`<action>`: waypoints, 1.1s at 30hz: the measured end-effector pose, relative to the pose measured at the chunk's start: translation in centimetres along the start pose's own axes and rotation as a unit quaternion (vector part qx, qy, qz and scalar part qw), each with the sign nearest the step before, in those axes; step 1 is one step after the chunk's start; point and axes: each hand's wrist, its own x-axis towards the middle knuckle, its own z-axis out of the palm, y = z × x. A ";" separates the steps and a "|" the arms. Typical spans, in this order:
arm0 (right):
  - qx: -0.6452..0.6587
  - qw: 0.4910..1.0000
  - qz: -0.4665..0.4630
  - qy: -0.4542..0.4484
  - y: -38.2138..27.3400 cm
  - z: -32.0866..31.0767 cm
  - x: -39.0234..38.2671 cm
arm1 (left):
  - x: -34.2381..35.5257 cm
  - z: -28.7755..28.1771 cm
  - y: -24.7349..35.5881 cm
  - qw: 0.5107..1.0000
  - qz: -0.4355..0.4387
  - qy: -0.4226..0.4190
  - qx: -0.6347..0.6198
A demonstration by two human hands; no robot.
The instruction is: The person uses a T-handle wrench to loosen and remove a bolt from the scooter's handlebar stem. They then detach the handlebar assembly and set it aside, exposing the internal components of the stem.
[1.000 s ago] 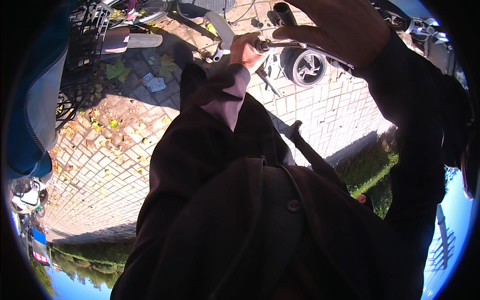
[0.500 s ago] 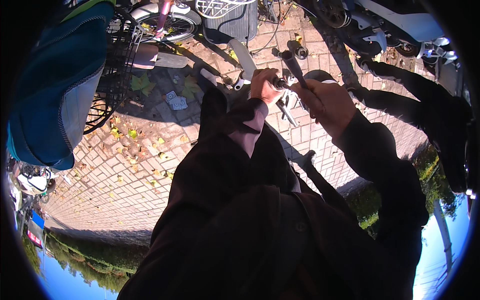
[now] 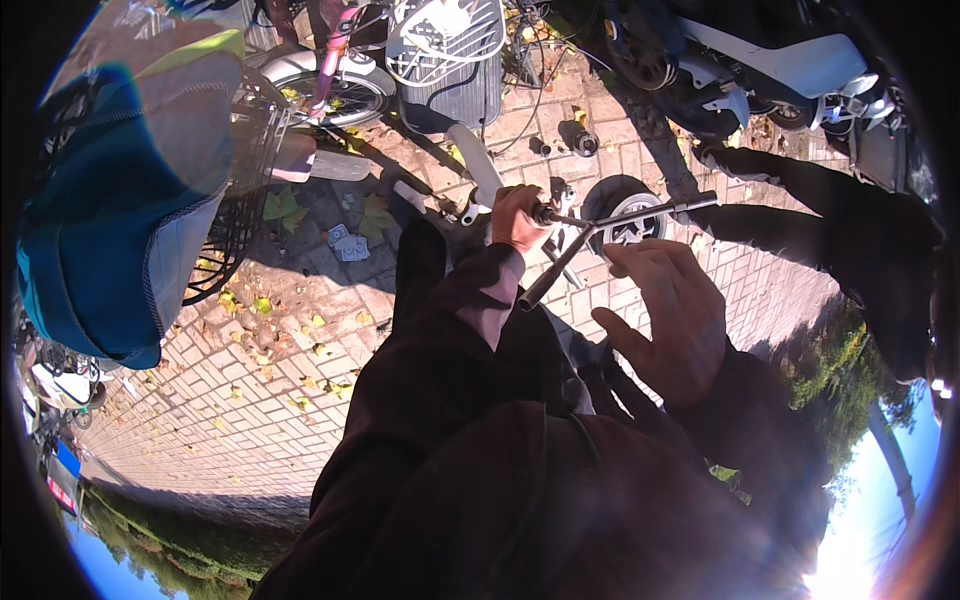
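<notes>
My left hand (image 3: 519,218) is closed around a part whose dark round end pokes out by the thumb side; the rest is hidden in the fist. One arm of a Y-shaped socket wrench (image 3: 590,226) meets that dark end. Its other two arms point to the right and down toward me. My right hand (image 3: 668,315) is off the wrench, just below and right of it, fingers apart and holding nothing. Beneath the wrench is a small black wheel (image 3: 638,212) with a pale hub. A whitish curved fender (image 3: 476,165) is beyond my left hand.
Two dark cylindrical parts, the larger one (image 3: 585,143), sit on the paving bricks beyond. White cards (image 3: 349,245) lie among leaves at left. A teal cover (image 3: 110,230) on a black basket, a pink bicycle (image 3: 335,65) and a scooter (image 3: 760,60) stand around. Another person's dark-clothed legs (image 3: 790,230) are at right.
My right hand has let go of the wrench and drawn back, opening. The wrench has turned, so its arms now point right and toward me. The view has shifted slightly.
</notes>
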 end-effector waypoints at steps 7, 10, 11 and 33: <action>-0.172 0.981 -0.067 -0.064 6.9 4.8 4.9 | -0.1 -0.3 -0.1 1.000 -0.002 -0.013 -0.004; 0.147 0.985 0.067 -0.058 7.3 6.4 4.5 | 0.0 -0.5 0.2 0.999 -0.013 0.003 -0.035; 0.354 0.904 0.210 -0.118 6.7 6.7 4.6 | 0.1 -0.4 0.4 0.999 -0.030 -0.027 -0.004; 0.832 0.423 0.293 0.208 7.1 5.9 -2.8 | 0.3 -1.5 0.5 0.994 0.011 -0.112 0.009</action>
